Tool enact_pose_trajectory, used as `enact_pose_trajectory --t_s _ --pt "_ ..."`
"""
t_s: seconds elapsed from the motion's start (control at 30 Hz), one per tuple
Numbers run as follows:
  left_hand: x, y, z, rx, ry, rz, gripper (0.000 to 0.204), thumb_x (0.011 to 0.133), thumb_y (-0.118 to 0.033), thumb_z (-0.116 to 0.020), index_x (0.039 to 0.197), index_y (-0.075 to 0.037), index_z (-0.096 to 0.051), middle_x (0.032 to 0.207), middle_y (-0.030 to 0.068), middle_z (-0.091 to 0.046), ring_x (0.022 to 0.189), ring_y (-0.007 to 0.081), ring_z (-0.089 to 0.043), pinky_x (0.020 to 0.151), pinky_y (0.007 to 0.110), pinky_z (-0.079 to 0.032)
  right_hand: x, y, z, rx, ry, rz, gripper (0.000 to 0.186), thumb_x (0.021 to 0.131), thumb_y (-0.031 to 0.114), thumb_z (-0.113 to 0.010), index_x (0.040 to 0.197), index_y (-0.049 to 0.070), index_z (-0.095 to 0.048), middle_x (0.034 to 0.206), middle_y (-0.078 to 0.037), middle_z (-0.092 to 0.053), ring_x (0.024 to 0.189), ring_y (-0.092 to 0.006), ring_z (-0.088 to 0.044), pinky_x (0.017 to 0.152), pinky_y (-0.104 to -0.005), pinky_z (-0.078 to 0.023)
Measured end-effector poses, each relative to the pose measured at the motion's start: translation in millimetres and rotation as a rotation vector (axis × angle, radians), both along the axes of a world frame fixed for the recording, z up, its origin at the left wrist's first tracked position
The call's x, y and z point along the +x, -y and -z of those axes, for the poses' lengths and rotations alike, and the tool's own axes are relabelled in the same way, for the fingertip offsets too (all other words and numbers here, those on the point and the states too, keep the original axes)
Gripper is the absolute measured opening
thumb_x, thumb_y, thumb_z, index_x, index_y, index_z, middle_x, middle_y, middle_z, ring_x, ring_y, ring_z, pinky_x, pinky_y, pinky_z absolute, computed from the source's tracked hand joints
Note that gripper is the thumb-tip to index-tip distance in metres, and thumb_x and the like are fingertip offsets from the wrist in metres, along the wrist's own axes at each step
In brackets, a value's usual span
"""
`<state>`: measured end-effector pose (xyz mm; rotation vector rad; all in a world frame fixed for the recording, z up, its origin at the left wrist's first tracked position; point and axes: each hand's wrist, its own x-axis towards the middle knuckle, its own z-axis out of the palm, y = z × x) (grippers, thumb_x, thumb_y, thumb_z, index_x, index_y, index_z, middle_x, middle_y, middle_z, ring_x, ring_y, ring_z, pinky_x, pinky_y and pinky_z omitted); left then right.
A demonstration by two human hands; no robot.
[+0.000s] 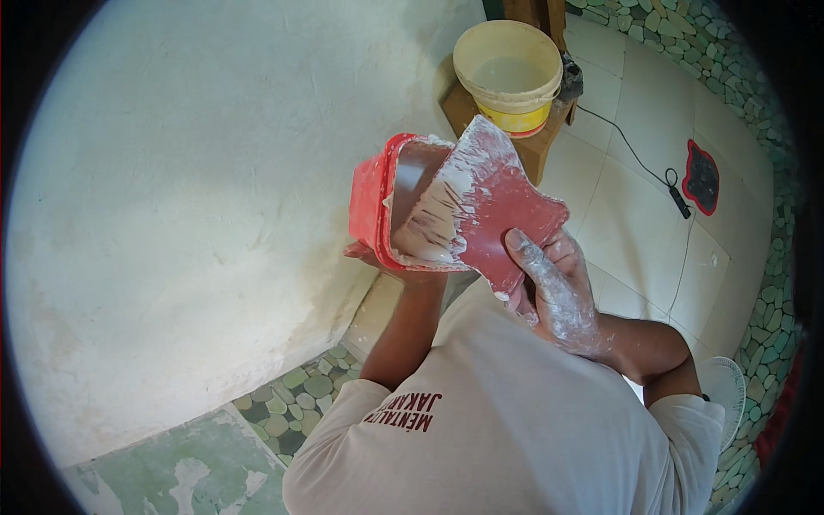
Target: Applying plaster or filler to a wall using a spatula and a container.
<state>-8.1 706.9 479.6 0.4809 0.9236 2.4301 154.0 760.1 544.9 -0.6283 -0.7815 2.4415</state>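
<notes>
My left hand [378,259] supports a red plastic tub [369,204] from below, most of its fingers hidden under it. White putty smears the tub's rim and inner wall. In my right hand [562,292] is a wide red putty spreader [511,197], pinched at its narrower end with the thumb on top. Its broad edge lies over the tub's opening, coated with white putty, and hides part of the inside. Dried white residue covers my right thumb and the back of that hand.
A whitish wall [215,189] rises close on my left. Ahead, a cream bucket [506,73] of cloudy liquid stands on a wooden stand [536,154]. On the tiled floor [627,206] at right lie a black cable with a power strip [678,202] and a red-edged dark mat [702,178].
</notes>
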Motion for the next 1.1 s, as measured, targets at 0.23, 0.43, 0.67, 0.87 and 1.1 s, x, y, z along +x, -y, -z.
enact_pose_trajectory --t_s 0.23,0.43,0.67,0.87,1.1 --pt "-66 -4 6 0.003 -0.003 0.018 0.113 0.067 -0.089 -0.027 0.139 -0.002 -0.027 0.136 0.0196 -0.040 0.123 0.0360 -0.043 0.105 0.051 -0.033 -71 -1 -3 -0.195 0.000 -0.046 0.016 0.094 0.025 -0.054 0.097 0.010 -0.055 0.068 -0.003 -0.061 0.040 -0.0040 -0.043 0.033 -0.0188 -0.026" --pt "-129 -15 11 -0.057 -0.143 -0.020 0.107 0.069 -0.087 -0.029 0.137 -0.005 -0.031 0.135 0.0178 -0.042 0.121 0.0356 -0.045 0.102 0.049 -0.036 -132 -12 -7 -0.321 0.025 -0.073 0.015 0.093 0.026 -0.056 0.097 0.012 -0.055 0.070 -0.002 -0.062 0.041 -0.0043 -0.045 0.033 -0.0193 -0.027" --pt "-208 -22 38 -0.135 -0.095 -0.106 0.101 0.073 -0.086 -0.024 0.135 -0.006 -0.028 0.138 0.0144 -0.036 0.124 0.0319 -0.041 0.104 0.047 -0.035 -207 -26 3 -0.417 0.072 -0.047 0.015 0.092 0.025 -0.058 0.096 0.011 -0.055 0.073 -0.002 -0.063 0.041 -0.0061 -0.046 0.033 -0.0208 -0.027" --pt "-270 -1 46 -0.026 0.121 0.060 0.094 0.078 -0.079 -0.034 0.136 -0.005 -0.034 0.135 0.0154 -0.042 0.122 0.0352 -0.043 0.103 0.049 -0.035 -255 -11 -3 -0.333 0.017 0.043 0.016 0.093 0.024 -0.056 0.100 0.010 -0.053 0.078 -0.002 -0.063 0.041 -0.0065 -0.046 0.033 -0.0197 -0.029" --pt "-315 45 36 0.247 0.450 0.718 0.067 0.089 -0.059 -0.038 0.137 -0.012 -0.036 0.136 0.0140 -0.042 0.120 0.0362 -0.046 0.102 0.053 -0.036 -261 -20 19 -0.072 0.095 0.484 0.015 0.093 0.023 -0.054 0.100 0.010 -0.051 0.077 -0.001 -0.062 0.047 -0.0054 -0.049 0.033 -0.0191 -0.031"
